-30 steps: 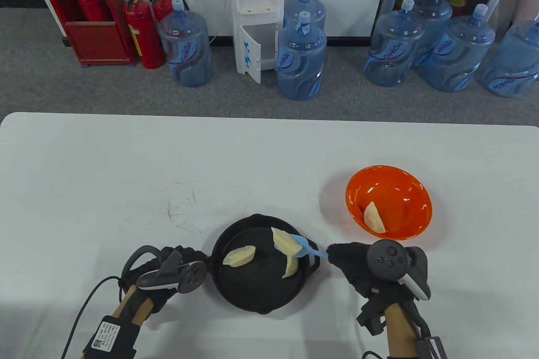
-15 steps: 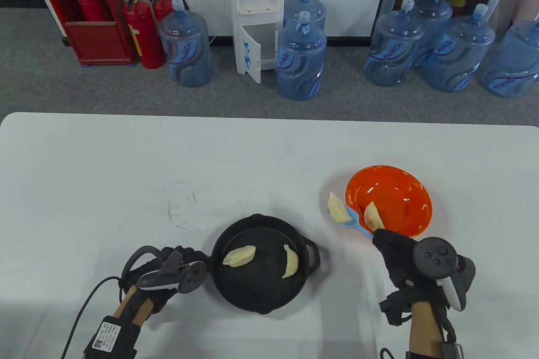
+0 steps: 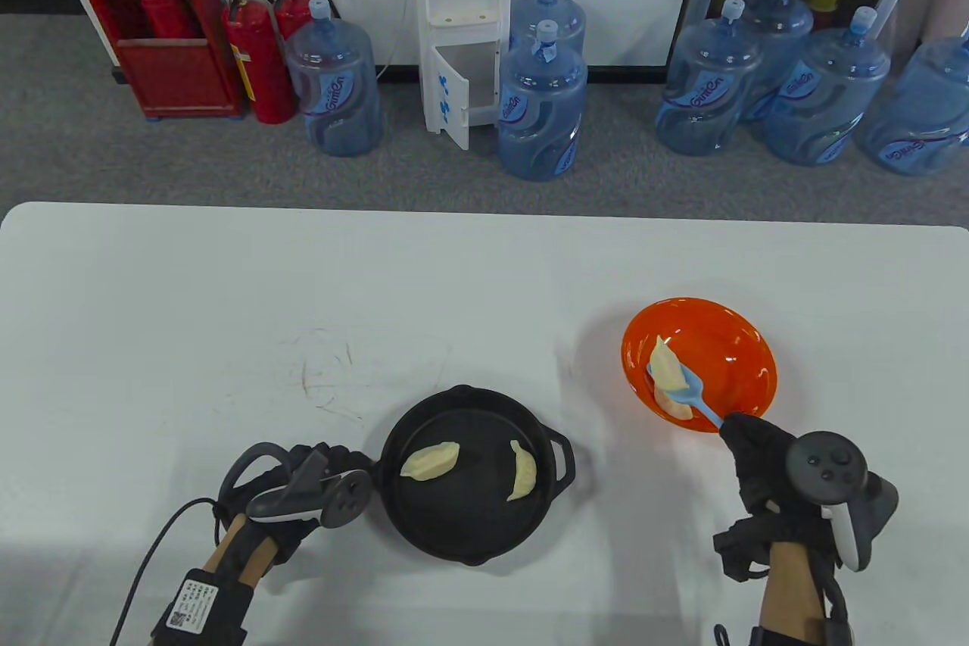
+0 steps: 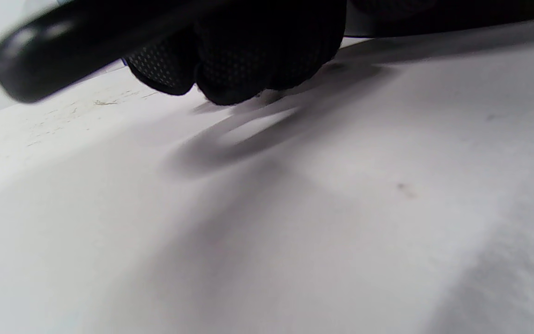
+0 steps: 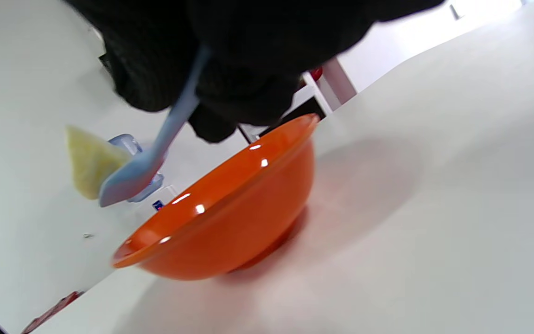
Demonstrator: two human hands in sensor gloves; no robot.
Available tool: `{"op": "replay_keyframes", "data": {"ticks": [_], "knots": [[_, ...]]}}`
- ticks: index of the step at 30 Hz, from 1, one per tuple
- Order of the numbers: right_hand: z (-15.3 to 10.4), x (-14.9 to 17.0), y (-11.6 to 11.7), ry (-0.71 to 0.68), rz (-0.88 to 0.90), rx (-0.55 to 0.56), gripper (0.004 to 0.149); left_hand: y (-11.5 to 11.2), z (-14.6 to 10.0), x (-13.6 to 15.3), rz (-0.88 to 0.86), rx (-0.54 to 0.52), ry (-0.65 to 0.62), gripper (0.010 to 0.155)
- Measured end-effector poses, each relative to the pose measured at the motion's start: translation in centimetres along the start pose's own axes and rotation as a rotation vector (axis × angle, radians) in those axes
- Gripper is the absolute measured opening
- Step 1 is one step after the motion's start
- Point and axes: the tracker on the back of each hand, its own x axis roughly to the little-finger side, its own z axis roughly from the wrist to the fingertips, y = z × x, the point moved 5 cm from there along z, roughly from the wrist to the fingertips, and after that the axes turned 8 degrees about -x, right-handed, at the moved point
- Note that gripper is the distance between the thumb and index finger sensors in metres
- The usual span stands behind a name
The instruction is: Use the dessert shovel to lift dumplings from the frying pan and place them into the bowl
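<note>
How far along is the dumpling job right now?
Done: one dumpling lies in the orange bowl. In hand: the right hand holds the blue shovel, carrying a second dumpling over the bowl. Left: two dumplings in the pan.

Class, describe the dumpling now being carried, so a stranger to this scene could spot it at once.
Find the orange bowl at the table's right side. Above its left half hovers a pale dumpling on a blue dessert shovel, held by the right hand. It alone is raised on a tool; the others lie in the bowl or frying pan.
</note>
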Motion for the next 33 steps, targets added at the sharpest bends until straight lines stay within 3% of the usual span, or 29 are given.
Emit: {"op": "replay_keyframes", "data": {"ticks": [8,19,33], "knots": [[0.3,2.2,-0.9,0.088,-0.059,0.049,0.039,0.0,0.0,0.0,0.000,0.000,0.000,0.054],[1.1,2.6,-1.6,0.093,-0.200,0.030,0.039,0.0,0.0,0.0,-0.003,0.004,0.003,0.054],[1.2,-1.3,-0.2,0.032,-0.536,0.104,0.039,0.0,0.0,0.0,0.000,0.006,0.005,0.054]]}}
